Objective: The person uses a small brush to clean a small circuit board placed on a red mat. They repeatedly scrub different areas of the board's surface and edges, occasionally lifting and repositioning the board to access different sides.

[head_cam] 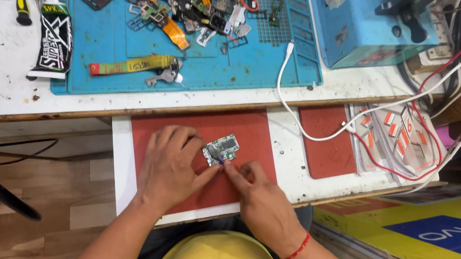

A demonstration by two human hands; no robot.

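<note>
A small green circuit board (222, 148) lies on a red mat (242, 131) set in a white pull-out shelf. My left hand (173, 166) rests flat on the mat, its thumb and fingertips touching the board's left edge. My right hand (260, 197), with a red thread band at the wrist, reaches in from the right and its index fingertip presses the board's lower edge. Whether either hand holds a tool is not visible.
A blue work mat (105, 40) on the white bench carries several phone parts, a yellow strap with keys (131, 65) and a black packet (54, 41). A white cable (283, 95) and red wires cross to the right. A blue machine (366, 22) stands at the back right.
</note>
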